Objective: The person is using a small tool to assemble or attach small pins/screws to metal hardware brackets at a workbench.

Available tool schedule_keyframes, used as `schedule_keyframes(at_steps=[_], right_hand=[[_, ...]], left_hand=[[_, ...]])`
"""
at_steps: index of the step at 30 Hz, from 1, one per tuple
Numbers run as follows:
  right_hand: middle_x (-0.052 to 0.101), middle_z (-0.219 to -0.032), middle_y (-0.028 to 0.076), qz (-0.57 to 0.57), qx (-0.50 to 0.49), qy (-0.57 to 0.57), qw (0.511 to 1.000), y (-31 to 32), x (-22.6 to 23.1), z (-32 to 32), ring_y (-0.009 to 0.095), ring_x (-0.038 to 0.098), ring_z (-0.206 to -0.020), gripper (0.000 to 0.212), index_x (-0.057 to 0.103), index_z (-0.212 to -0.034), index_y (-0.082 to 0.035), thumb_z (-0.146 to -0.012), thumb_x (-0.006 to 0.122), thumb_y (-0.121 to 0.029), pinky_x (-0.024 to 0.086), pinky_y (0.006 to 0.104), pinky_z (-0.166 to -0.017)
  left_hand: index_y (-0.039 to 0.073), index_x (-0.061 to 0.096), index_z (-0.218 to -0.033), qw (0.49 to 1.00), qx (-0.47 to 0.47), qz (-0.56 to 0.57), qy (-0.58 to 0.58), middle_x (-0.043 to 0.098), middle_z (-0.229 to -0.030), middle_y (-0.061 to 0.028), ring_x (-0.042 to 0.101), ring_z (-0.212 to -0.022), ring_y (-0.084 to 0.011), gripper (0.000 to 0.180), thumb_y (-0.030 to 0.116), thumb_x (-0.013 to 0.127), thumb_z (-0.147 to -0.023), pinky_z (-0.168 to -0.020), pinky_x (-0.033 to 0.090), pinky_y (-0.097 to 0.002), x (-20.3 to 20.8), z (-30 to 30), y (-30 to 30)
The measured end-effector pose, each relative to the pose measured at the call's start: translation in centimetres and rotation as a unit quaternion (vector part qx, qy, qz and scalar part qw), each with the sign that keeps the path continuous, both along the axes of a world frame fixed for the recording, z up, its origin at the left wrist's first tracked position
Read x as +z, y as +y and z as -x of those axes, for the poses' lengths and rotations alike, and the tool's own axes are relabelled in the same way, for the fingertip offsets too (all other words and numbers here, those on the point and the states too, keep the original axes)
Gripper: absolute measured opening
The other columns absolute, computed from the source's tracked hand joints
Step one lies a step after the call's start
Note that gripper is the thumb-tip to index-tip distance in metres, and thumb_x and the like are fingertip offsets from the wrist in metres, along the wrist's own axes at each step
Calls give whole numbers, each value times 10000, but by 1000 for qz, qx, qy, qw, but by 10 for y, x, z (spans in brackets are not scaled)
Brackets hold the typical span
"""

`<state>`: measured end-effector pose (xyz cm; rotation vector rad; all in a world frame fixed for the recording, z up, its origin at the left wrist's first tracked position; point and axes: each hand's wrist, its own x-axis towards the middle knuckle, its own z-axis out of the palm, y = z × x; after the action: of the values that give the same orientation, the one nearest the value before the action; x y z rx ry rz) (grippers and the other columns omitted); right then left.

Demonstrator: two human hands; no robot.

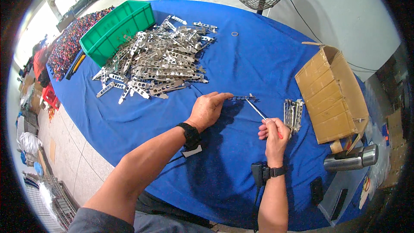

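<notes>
Bracket [242,98] centre-right over blue cloth [241,60]: L hand [207,109] pinching its left end, R hand [275,136] gripping red-handled tool [258,111], tip near the right end. Prob. tool-work step; next move calls for steady L pinch, fine tip ctrl.

Hands [208,110] holding holed metal strip [242,98], thin tool [257,110]

A head-worn fisheye looks down across the blue-covered table [258,56].
</notes>
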<state>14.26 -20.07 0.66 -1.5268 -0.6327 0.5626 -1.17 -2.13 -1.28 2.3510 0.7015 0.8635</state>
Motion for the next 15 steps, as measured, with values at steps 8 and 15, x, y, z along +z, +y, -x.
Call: schedule_keyframes(at_steps=[8, 15], right_hand=[[651, -719, 79, -15, 6, -2, 1000, 1, -2, 0, 109, 592, -558, 211, 674, -884, 22, -947, 558, -143, 479, 241, -494], [660, -740, 83, -24, 6, -3, 1000, 2, -3, -1, 117, 615, -586, 180, 675, -897, 18, -942, 577, -126, 507, 247, -511]], left_hand=[[149, 696, -1103, 1000, 0, 2, 2, 646, -818, -132, 650, -771, -349, 267, 56, 555, -896, -678, 531, -448, 5, 2, -1], [147, 697, -1102, 1000, 2, 8, 22, 645, -814, -132, 649, -772, -350, 275, 49, 553, -889, -687, 532, -447, 5, 2, -1]])
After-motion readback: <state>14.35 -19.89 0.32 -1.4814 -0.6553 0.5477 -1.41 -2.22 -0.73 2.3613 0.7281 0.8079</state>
